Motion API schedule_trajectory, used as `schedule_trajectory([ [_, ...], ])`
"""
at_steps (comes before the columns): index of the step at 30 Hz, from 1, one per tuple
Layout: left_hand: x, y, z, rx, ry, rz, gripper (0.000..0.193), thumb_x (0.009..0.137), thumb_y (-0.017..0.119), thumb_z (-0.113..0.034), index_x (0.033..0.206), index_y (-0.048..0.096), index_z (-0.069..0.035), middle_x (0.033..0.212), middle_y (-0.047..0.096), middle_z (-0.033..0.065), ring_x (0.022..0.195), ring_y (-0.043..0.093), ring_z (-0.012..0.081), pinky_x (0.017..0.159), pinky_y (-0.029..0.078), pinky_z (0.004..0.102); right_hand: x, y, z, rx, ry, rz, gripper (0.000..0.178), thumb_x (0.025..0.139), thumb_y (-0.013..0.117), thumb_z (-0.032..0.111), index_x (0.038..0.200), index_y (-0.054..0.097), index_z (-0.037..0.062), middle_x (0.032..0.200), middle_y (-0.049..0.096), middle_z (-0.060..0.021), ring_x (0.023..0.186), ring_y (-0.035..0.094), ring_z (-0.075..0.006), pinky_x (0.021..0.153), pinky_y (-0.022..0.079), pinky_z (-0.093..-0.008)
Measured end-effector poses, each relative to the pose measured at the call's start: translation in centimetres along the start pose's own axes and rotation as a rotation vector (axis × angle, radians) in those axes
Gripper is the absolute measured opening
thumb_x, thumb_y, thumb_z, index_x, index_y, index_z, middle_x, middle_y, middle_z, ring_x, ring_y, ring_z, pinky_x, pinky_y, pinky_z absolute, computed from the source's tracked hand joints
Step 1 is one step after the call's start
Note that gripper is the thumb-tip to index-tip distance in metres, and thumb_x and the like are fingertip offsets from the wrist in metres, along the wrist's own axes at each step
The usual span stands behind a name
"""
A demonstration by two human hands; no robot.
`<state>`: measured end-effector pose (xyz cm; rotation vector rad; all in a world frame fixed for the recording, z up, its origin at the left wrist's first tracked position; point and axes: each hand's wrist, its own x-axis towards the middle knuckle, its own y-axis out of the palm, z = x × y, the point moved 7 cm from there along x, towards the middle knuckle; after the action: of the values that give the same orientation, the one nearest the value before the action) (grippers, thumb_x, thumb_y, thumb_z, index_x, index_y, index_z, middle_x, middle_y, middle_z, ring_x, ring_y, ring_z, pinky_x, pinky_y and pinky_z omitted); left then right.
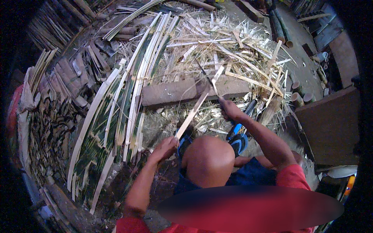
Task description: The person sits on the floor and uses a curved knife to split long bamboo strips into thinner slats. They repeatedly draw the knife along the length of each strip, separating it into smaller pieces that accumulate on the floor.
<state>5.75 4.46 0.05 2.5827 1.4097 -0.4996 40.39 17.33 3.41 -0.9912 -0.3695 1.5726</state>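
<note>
My left hand (165,148) is closed around the near end of a pale split bamboo strip (192,116). The strip slants up and away across a thick wooden beam (167,93) lying on the ground. My right hand (231,110) grips the handle of a knife (205,73), just on the near side of the beam. Its dark blade points away and to the left, crossing the strip above the beam. Where they cross, I cannot tell whether the edge is cutting into the bamboo.
Bamboo shavings (186,46) heap beyond the beam. Long green and pale bamboo strips (101,105) lie at the left, near stacked split wood (54,112). Blue-strapped sandals (239,144) are by my knees. Bamboo poles (276,27) lie at far right, and a brown board (330,124) stands nearer.
</note>
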Motion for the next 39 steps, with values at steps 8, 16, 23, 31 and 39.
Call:
schedule_trajectory([
  [8, 1.0, -1.2, -0.3, -0.121, -0.091, -0.115, 0.035, 0.105, 0.044, -0.037, 0.097, 0.062, -0.007, 0.085, 0.059, -0.0006, 0.076, 0.051, 0.0102, 0.070, 0.044, 0.0275, -7.4, 5.7, 5.9, -0.504, -0.409, 0.543, 0.044, 0.099, 0.046, 0.043, 0.120, 0.055, 0.0048, 0.102, 0.068, -0.0291, 0.092, 0.068, -0.0426, 0.084, 0.051, -0.0567],
  [16, -2.4, -1.4, 4.3, -0.222, -0.263, -0.043, 0.040, 0.103, 0.047, -0.041, 0.097, 0.063, -0.005, 0.087, 0.059, -0.0017, 0.081, 0.053, 0.0101, 0.075, 0.044, 0.0291, 1.5, -3.0, 0.8, -0.321, -0.076, -0.023, 0.048, 0.096, 0.054, 0.050, 0.100, 0.065, 0.0029, 0.089, 0.069, -0.0265, 0.084, 0.067, -0.0453, 0.073, 0.053, -0.0530],
  [23, -4.3, -3.7, 5.4, 0.050, -0.301, -0.187, 0.040, 0.103, 0.050, -0.037, 0.112, 0.063, -0.001, 0.096, 0.064, 0.0040, 0.094, 0.056, 0.0128, 0.088, 0.045, 0.0314, -2.3, -4.0, -1.1, -0.891, -0.209, 0.095, 0.037, 0.097, 0.048, 0.038, 0.116, 0.063, 0.0107, 0.091, 0.071, -0.0200, 0.085, 0.070, -0.0406, 0.075, 0.056, -0.0523],
  [31, 1.1, -1.3, 2.2, -0.157, -0.259, 0.100, 0.040, 0.104, 0.047, -0.038, 0.121, 0.058, -0.003, 0.081, 0.062, 0.0038, 0.068, 0.060, 0.0151, 0.066, 0.052, 0.0336, -0.2, -7.6, -5.5, -0.330, -0.100, -0.281, 0.053, 0.100, 0.045, 0.052, 0.103, 0.053, -0.0009, 0.086, 0.065, -0.0313, 0.084, 0.062, -0.0522, 0.074, 0.047, -0.0594],
  [39, -2.8, 0.8, 6.1, -0.012, -0.231, 0.000, 0.040, 0.102, 0.043, -0.038, 0.115, 0.058, -0.003, 0.088, 0.066, 0.0103, 0.078, 0.064, 0.0227, 0.073, 0.051, 0.0375, -3.9, -4.5, -5.2, -0.321, 0.004, -0.200, 0.042, 0.102, 0.044, 0.043, 0.109, 0.047, 0.0013, 0.079, 0.063, -0.0316, 0.077, 0.060, -0.0536, 0.066, 0.045, -0.0616],
])
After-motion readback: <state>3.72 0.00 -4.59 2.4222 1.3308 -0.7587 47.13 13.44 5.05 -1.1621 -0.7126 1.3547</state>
